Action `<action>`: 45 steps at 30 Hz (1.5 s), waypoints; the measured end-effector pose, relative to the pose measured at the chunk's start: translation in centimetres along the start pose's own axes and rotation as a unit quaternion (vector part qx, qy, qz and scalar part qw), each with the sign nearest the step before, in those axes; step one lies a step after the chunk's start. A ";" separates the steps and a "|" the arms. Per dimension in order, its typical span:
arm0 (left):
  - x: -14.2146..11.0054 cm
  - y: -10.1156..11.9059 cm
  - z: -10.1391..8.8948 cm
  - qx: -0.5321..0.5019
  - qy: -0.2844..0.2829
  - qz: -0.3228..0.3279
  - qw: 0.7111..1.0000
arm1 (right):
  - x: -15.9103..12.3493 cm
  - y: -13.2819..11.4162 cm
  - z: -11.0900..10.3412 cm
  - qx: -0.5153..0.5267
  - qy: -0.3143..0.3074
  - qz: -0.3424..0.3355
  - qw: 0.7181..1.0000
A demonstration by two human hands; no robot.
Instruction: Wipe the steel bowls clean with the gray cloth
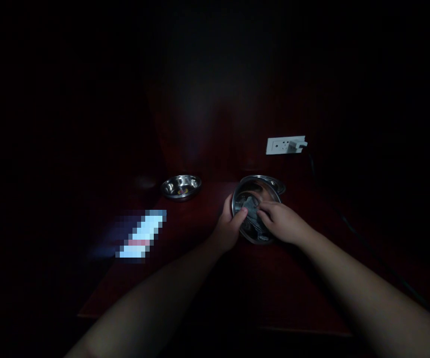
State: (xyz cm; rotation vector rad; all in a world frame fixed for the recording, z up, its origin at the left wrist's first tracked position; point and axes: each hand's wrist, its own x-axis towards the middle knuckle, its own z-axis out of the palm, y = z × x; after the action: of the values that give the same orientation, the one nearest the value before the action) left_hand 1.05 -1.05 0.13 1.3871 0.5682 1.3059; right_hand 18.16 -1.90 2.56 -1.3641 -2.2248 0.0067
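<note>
The scene is very dark. My left hand [229, 223] grips the left rim of a tilted steel bowl [248, 191], thumb over the edge. My right hand [282, 222] reaches into the bowl, fingers pressed on a dark grey cloth or pad [251, 209] against the bowl's inside. A second steel bowl's rim [279, 185] shows just behind the tilted one. Another small steel bowl [181, 186] stands upright to the left on the dark red table [200, 258].
A lit, blurred-out screen [141, 234] lies on the table at the left. A white wall socket [285, 144] with a plug sits behind the bowls, and its dark cable [349, 228] runs down the right side. The table's front edge lies close to me.
</note>
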 end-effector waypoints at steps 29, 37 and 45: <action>1.8 0.1 -1.2 -0.014 0.169 -0.141 0.975 | -0.6 0.0 -0.8 0.155 -0.035 -0.153 0.975; 1.8 0.0 -1.3 -0.007 0.158 -0.159 0.974 | -0.9 -0.2 -1.0 0.141 -0.085 -0.150 0.975; 1.8 0.1 -1.1 -0.030 0.166 -0.177 0.970 | -1.0 -0.7 -1.4 0.125 -0.075 -0.132 0.981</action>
State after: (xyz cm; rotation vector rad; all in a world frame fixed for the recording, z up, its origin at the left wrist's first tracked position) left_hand 0.50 0.96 0.70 0.9647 0.9485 1.2534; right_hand 18.60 -3.48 3.53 -0.9572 -2.4175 0.2923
